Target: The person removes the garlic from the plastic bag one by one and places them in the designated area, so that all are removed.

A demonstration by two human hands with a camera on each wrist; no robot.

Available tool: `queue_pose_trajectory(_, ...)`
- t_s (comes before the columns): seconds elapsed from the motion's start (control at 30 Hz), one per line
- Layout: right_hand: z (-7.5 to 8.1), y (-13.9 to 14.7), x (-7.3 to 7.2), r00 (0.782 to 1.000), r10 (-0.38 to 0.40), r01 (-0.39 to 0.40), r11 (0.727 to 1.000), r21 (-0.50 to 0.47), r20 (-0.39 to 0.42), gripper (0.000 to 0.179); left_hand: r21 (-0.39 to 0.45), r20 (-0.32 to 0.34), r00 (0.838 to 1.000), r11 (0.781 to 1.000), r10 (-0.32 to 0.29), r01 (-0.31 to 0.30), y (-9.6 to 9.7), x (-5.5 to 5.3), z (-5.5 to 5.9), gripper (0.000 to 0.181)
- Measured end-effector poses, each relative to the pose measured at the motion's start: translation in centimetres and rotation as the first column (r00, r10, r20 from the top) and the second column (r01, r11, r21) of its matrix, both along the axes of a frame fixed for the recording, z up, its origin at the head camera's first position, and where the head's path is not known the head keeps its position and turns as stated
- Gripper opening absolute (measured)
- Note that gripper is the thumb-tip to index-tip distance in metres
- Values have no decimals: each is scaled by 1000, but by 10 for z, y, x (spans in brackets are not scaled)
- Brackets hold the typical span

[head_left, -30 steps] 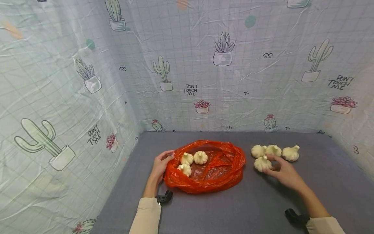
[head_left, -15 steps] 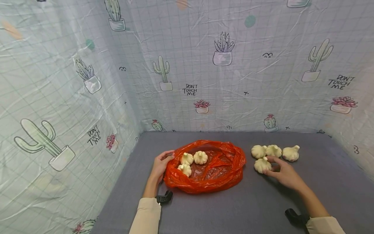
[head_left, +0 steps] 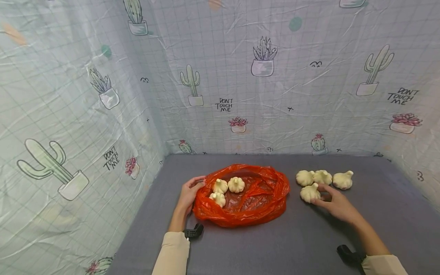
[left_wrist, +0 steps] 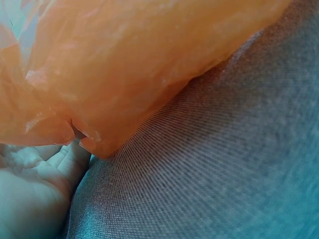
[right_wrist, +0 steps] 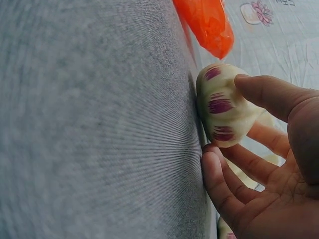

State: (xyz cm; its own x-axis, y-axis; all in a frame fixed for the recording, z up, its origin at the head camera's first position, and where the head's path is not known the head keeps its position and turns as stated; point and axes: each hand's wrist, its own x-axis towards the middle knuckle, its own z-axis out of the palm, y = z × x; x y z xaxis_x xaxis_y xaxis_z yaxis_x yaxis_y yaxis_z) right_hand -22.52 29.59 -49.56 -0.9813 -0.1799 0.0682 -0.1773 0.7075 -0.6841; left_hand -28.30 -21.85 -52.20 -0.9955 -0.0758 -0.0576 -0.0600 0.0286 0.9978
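An orange-red plastic bag [head_left: 240,219] lies spread in the head view, its rim rolled into a wide ring. Three garlic bulbs [head_left: 236,185] sit in its left part. At the bag's left rim, my left hand [head_left: 188,194] holds the plastic; in the left wrist view the bag [left_wrist: 119,69] covers part of the fingers. To the right of the bag, my right hand [head_left: 338,206] pinches a garlic bulb [head_left: 309,193] between thumb and fingers. That bulb [right_wrist: 219,104] shows purple streaks in the right wrist view and appears to rest on the table.
Behind the pinched bulb, two garlic bulbs [head_left: 304,178] stand side by side, and another bulb [head_left: 342,180] lies farther right. The grey cloth-covered table [head_left: 254,252] ends at a cactus-printed curtain [head_left: 275,126] at the back and left.
The pinched garlic bulb has tipped slightly, its stem leaning more to the right. Both hands stay in nearly the same places, and the bag has not moved.
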Motion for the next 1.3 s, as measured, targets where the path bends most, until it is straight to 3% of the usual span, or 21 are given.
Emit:
queue_pose_trajectory(0.43,-1,3,-1,1000,21,-21,1000,0,3,78,3,-5,1000,1000,-2,2,1,0,1,33)
queue_pose_trajectory(0.8,3,7,-2,996,70,-72,997,-33,-58,58,2,-7,1000,1000,-1,1,1,1,1,34)
queue_pose_trajectory(1.13,23,5,5,999,32,-32,999,-9,-35,61,4,-2,1000,1000,3,-3,0,-1,-1,32)
queue_pose_trajectory(1.3,38,0,10,992,10,-11,1000,-5,-123,57,4,-5,1000,1000,1,-1,1,-1,-1,32)
